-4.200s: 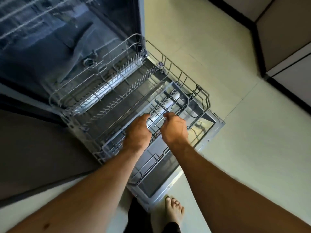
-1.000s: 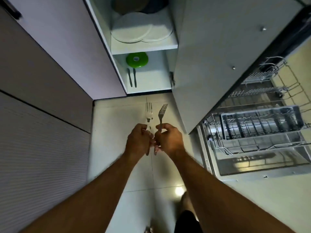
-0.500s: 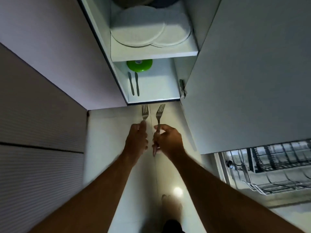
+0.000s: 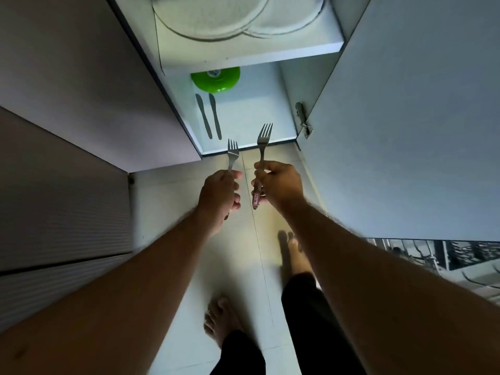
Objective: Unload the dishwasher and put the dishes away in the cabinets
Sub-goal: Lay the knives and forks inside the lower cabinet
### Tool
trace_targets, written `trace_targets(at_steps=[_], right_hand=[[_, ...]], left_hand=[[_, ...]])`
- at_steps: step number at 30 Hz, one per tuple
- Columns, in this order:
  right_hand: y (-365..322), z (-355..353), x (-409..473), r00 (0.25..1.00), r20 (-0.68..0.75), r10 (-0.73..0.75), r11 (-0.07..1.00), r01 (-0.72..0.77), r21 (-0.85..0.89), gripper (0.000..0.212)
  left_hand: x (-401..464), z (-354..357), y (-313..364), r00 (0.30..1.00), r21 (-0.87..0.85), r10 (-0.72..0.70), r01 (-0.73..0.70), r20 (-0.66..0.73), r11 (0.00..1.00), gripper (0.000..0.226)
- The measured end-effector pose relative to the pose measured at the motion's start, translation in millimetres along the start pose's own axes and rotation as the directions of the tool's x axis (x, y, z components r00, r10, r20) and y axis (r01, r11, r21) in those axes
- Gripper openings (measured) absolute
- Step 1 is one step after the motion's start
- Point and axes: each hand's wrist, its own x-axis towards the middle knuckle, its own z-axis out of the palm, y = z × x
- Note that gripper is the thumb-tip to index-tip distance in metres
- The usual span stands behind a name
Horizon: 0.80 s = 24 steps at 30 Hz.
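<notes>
My left hand [image 4: 219,196] grips a metal fork [image 4: 232,154], tines pointing away from me. My right hand [image 4: 281,186] grips a second fork [image 4: 263,139], held slightly higher and farther forward. Both forks hover just in front of the open low cabinet [image 4: 259,109]. On its bottom shelf two knives [image 4: 209,116] lie side by side, with a green bowl [image 4: 216,79] behind them. Two white plates [image 4: 216,20] rest on the upper shelf. A corner of the dishwasher rack [image 4: 446,255] shows at the right edge.
The open cabinet door [image 4: 411,117] stands at the right, between me and the dishwasher. Closed cabinet fronts [image 4: 67,158] run along the left. My bare feet [image 4: 221,320] stand on the pale tiled floor [image 4: 167,201].
I have taken the forks from the dishwasher rack and turned to the cabinet. In the last second the cabinet has come closer and my hands have spread slightly apart.
</notes>
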Motion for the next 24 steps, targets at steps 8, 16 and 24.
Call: trace_targets(at_steps=[8,16,24], right_hand=[[7,14,74,0.998,0.035,-0.048,0.993,0.051,-0.102,0.022],[8,19,193,1.0,-0.006,-0.029,0.991,0.028,-0.127,0.021],[-31,47,333,0.999,-0.05,-0.003,0.962,-0.01,-0.274,0.018]], left_hand=[[79,13,11,0.997,0.009,0.064,-0.064,-0.04,0.998,0.029],[194,43,8,0.965,0.172,0.204,-0.176,-0.163,0.969,0.017],[311,69,33,0.976,0.224,0.192,-0.166,-0.103,0.96,0.03]])
